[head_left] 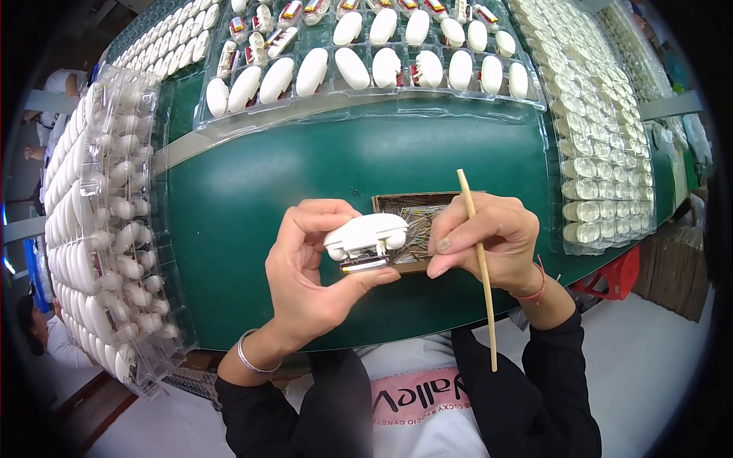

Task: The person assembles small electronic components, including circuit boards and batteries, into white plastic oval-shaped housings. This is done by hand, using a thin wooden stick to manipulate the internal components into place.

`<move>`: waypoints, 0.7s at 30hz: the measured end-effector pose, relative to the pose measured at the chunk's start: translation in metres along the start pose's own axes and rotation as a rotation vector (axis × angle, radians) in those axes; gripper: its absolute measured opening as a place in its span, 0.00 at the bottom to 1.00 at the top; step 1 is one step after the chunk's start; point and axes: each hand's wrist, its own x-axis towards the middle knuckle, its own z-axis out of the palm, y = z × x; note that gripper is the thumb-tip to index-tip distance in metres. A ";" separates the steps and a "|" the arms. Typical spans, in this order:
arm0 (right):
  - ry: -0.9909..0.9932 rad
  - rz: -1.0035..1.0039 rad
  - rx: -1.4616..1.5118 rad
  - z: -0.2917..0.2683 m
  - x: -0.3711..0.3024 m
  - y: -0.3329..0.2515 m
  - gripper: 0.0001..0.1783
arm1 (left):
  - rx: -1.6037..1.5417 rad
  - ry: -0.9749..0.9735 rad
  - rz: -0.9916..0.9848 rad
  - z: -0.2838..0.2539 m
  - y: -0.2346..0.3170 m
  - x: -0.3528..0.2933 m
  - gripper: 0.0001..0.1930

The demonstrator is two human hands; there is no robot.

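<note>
My left hand (304, 294) is wrapped round a rounded white plastic housing (368, 229). Its underside shows round knobs and a dark strip with a silver, red and yellow part, where my left thumb rests. In my right hand (500, 233), a slim wooden stick (486, 294) is held, slanting down toward my lap. The right thumb and forefinger pinch together close to the housing; whether something small is between them I cannot make out. Behind and between both hands is an open cardboard box (416, 267) of thin metal pins (418, 229), partly hidden by my hands.
A clear plastic tray (336, 103) of white housings lies across the far side of the green table (229, 206). Stacked trays of white housings (76, 221) rise at the left. More stacked trays (592, 168) line the right. A red stool (615, 275) stands right of the table.
</note>
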 end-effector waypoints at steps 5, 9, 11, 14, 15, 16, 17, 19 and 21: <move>0.012 -0.042 -0.033 -0.001 0.001 0.000 0.12 | 0.092 -0.027 0.052 0.004 0.001 -0.002 0.30; 0.005 -0.066 -0.069 0.000 0.000 0.001 0.13 | 0.091 -0.023 0.062 0.008 0.003 -0.005 0.30; 0.016 -0.068 -0.080 0.002 -0.001 0.000 0.14 | 0.116 -0.041 0.099 0.008 0.004 -0.006 0.30; 0.027 -0.077 -0.104 0.002 -0.001 -0.002 0.14 | 0.179 -0.096 0.129 0.006 0.004 -0.004 0.32; 0.028 -0.082 -0.116 0.002 -0.001 -0.002 0.15 | 0.179 -0.095 0.129 0.006 0.004 -0.004 0.32; 0.028 -0.082 -0.116 0.002 -0.001 -0.002 0.15 | 0.175 -0.093 0.126 0.007 0.004 -0.005 0.32; 0.031 -0.081 -0.113 0.003 -0.002 -0.002 0.15 | 0.170 -0.091 0.123 0.007 0.004 -0.005 0.32; 0.035 -0.079 -0.112 0.004 -0.002 -0.001 0.15 | 0.172 -0.093 0.126 0.007 0.003 -0.005 0.32; 0.026 -0.076 -0.104 0.005 -0.002 -0.001 0.15 | 0.176 -0.095 0.127 0.007 0.003 -0.005 0.32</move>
